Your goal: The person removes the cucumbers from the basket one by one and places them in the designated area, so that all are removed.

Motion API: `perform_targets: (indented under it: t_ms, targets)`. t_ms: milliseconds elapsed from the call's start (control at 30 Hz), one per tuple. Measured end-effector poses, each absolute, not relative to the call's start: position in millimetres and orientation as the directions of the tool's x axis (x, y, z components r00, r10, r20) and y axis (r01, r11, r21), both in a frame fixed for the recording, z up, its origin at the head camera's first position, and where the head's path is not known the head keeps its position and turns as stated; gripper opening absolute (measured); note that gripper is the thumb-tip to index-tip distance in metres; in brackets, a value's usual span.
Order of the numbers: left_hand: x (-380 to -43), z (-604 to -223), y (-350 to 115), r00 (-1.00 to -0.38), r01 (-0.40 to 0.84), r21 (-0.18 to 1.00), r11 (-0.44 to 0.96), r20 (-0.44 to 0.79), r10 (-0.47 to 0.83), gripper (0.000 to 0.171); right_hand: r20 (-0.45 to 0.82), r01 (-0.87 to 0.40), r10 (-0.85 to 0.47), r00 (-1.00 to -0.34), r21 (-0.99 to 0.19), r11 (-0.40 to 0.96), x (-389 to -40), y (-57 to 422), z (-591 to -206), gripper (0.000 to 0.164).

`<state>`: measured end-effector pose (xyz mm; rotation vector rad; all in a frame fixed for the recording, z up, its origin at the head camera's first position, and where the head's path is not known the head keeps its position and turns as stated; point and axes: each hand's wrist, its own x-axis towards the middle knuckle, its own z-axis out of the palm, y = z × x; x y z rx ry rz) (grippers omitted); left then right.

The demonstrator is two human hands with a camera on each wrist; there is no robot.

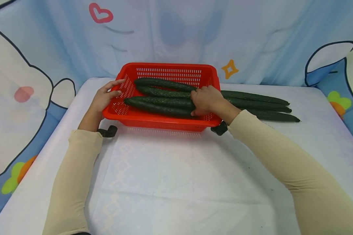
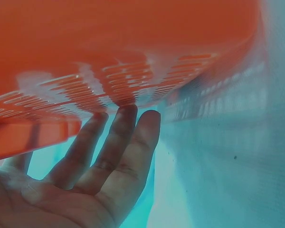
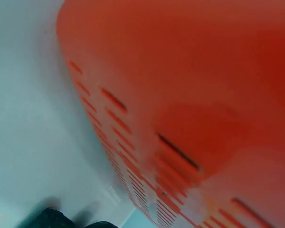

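Blue cartoon-print curtain (image 1: 179,36) hung behind as the left hand (image 1: 104,99), fingers nearly straight, braced a red perforated basket (image 1: 161,122); inside, the right hand (image 1: 208,99) gripped a cucumber (image 1: 166,101), best kept level.

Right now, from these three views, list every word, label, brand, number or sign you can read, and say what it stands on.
None: no legible text in any view.
Red basket: no lettering visible.
Cucumbers: no labels visible.
Backdrop: drawings, including a red heart and an orange star.
White cloth: pale markings, too faint to make out.
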<state>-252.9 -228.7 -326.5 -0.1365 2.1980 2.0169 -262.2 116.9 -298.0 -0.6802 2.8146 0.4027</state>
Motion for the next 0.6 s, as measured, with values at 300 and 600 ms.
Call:
perform_targets:
  t_ms: [300,600]
  targets:
    - [-252.9,-327.2,-229.5,-0.985,-0.163,0.983,0.079,-0.167,0.043,0.046,-0.250,-0.467,-0.423,-0.871,0.156,0.870,-257.8,118.9,-299.2,0.068]
    - [-252.2,-327.6,-229.6,-0.985,-0.160,0.985,0.072,-0.163,0.047,0.046,-0.233,-0.462,-0.429,-0.872,0.105,0.881,-259.3,120.2,-300.3,0.078]
